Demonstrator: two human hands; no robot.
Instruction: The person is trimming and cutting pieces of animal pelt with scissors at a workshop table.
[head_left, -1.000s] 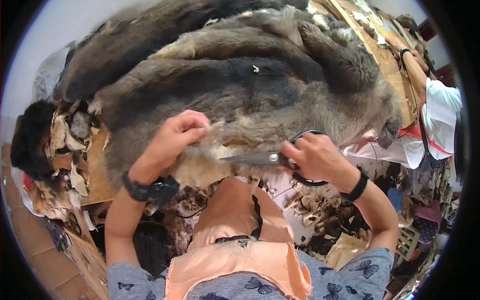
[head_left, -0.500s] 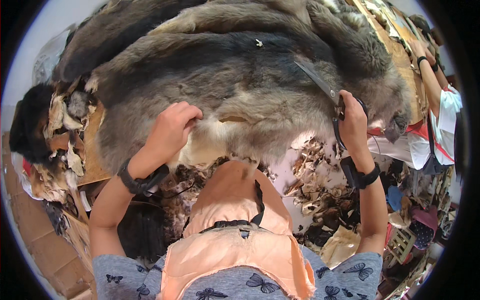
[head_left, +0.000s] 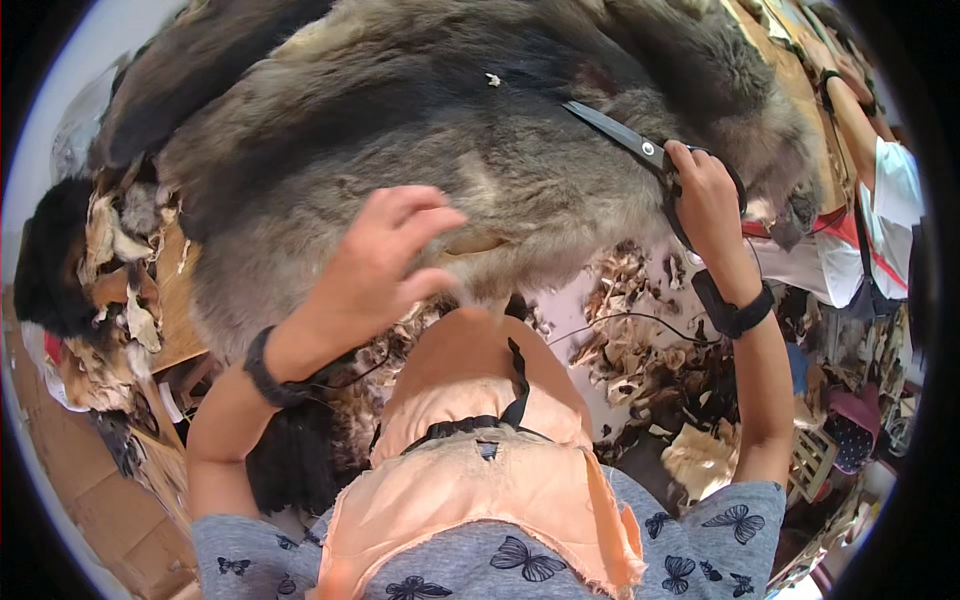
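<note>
A large grey-brown fur pelt (head_left: 400, 130) with a dark band covers the work surface in front of me. My right hand (head_left: 708, 205) grips the black handles of a pair of scissors (head_left: 625, 133). Their blades look closed and point to the far left, over the fur. Fingers apart and empty, my left hand (head_left: 375, 262) hovers by the pelt's near edge; I cannot tell whether it touches the fur. Right of its fingertips, a narrow tan slit (head_left: 475, 244) shows in the hair. A small white scrap (head_left: 493, 80) lies on the dark band.
Fur and hide scraps (head_left: 125, 245) are piled at the left on a wooden board (head_left: 180, 300). More scraps (head_left: 640, 340) litter the floor below the pelt. An orange apron (head_left: 470, 400) covers my lap. Another person's arm (head_left: 850, 125) works at the far right. A thin black cable (head_left: 640, 316) runs below the pelt.
My left hand has let go of the pelt's near edge, spread its fingers and moved right. The pale underside there is turned down out of sight. The scissors have swung flatter, tips leftward.
</note>
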